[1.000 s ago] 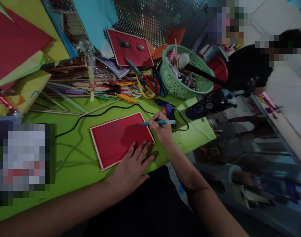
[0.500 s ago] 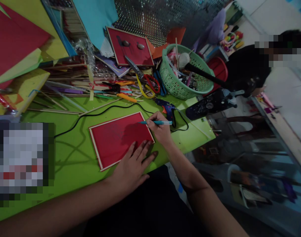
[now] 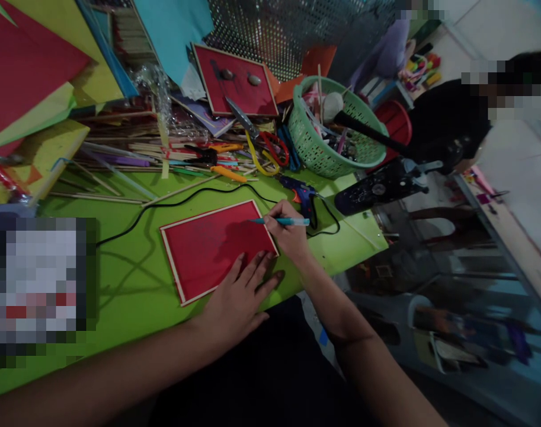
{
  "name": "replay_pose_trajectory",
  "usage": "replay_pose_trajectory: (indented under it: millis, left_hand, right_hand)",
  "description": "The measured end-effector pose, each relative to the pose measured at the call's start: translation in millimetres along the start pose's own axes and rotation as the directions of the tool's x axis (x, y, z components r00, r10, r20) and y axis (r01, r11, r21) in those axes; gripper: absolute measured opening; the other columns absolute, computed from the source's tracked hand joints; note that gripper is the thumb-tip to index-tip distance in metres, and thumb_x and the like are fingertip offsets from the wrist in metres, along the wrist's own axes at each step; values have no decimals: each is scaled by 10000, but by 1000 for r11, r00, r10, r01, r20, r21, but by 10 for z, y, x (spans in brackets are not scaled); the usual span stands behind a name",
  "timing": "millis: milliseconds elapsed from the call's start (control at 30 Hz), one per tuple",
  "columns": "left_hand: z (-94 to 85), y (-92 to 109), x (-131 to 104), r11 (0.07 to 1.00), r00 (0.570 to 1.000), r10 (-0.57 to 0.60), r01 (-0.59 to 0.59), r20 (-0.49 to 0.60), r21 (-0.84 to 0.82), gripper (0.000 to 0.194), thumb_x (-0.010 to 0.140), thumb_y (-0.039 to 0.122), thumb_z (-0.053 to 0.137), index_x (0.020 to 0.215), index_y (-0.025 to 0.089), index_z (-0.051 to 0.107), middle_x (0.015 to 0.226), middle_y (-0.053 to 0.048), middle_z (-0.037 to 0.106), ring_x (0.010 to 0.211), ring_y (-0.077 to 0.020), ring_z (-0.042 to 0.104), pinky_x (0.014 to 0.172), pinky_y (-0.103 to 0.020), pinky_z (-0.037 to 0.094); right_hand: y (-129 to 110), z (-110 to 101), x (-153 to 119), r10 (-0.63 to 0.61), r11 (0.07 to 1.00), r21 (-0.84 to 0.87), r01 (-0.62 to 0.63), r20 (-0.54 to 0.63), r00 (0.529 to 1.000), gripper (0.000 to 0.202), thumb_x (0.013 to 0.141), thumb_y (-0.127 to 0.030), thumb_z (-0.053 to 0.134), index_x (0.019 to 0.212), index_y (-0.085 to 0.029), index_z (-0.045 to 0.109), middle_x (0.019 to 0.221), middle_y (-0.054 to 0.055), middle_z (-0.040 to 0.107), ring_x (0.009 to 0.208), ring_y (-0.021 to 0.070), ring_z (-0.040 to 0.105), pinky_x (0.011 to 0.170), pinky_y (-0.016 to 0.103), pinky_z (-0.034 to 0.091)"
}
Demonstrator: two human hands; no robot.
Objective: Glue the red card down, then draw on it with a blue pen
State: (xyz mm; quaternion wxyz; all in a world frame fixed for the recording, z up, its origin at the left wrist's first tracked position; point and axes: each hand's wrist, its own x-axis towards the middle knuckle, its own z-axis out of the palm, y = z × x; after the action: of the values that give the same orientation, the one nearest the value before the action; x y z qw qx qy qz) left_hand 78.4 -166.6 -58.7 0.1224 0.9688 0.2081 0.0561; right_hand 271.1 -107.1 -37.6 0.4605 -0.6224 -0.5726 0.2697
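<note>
A red panel edged with thin pale wooden strips lies on the green tabletop. My left hand rests flat with fingers spread over its near right edge. Between the fingers of my right hand is a slim teal pencil, held nearly level. Its tip points left over the upper right of the panel; whether it touches the surface I cannot tell. Faint marks show on the red surface. Just beyond my right hand lies a blue glue gun, its black cord running left behind the panel.
Scissors, wooden sticks and an orange-handled cutter crowd the back. A second framed red panel bears two stones. A green basket of supplies and a dark bottle stand right. Another person is beyond.
Both hands and the pencil hold almost the same position over the panel. The view has shifted very slightly.
</note>
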Motion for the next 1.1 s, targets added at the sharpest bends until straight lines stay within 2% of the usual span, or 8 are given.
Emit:
replay_pose_trajectory:
  millis: [200,733,1100]
  left_hand:
    - [-19,-15,-1,1000,1000,6,-6,15,-11,855,887,597,655,1607,241,360,1721,-188,223,1596,-335,214,1258,-579,246]
    - [-1,-8,3,1000,999,6,-4,47,-23,881,895,599,642,1627,243,307,1733,-178,177,1605,-337,180,1264,-587,229]
    - [-29,-8,4,1000,999,2,-1,49,-23,882,883,594,665,1621,246,329,1729,-179,198,1600,-337,198,1267,-578,229]
  right_hand:
    - [4,-6,-17,-8,1000,9,8,-12,1000,146,848,-280,612,750,-241,512,630,-61,514,590,118,463,579,265,372]
    - [-6,-12,-64,-55,995,81,50,60,997,177,852,-231,630,715,-231,518,646,-59,491,596,116,437,585,278,351]
    - [-3,-13,-63,-25,997,77,22,38,999,173,840,-301,631,727,-238,516,642,-51,498,600,130,439,581,286,363]
